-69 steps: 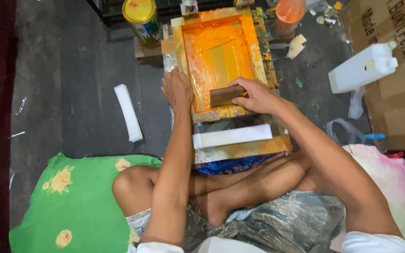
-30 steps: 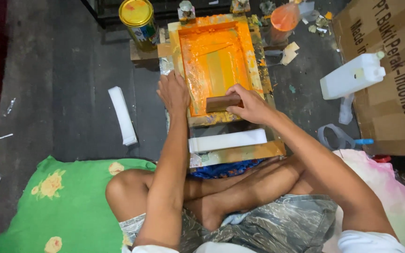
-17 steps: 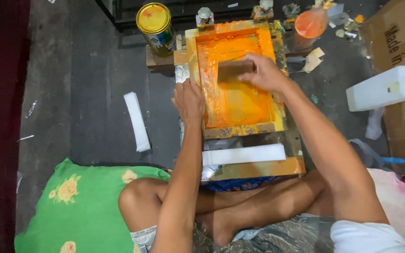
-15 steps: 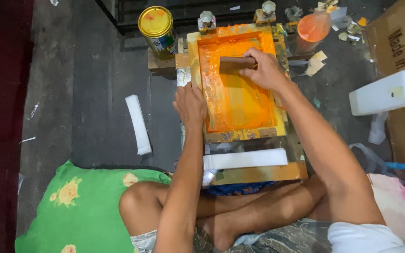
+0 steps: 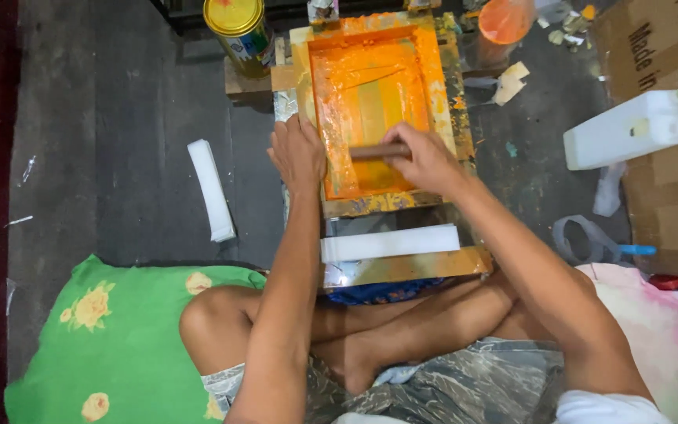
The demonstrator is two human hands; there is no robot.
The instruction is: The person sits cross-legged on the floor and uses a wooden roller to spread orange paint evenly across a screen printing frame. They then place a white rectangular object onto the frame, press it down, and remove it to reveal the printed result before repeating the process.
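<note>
Right hand [image 5: 427, 159] is clamped on a wooden squeegee [image 5: 377, 151] sitting on the orange-inked screen [image 5: 370, 102], near its close end. Left hand [image 5: 298, 151] lies flat, fingers spread, on the frame's left edge. White strip [image 5: 390, 243] lies just below the frame, paint can [image 5: 238, 31] up top left.

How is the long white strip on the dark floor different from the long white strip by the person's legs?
The long white strip on the dark floor lies on bare floor left of the orange-inked printing frame, pointing away from the person, with no hand near it. The long white strip by the person's legs lies crosswise on a shiny board, just below the frame. It also looks longer. Both are plain white, flat and narrow.
</note>
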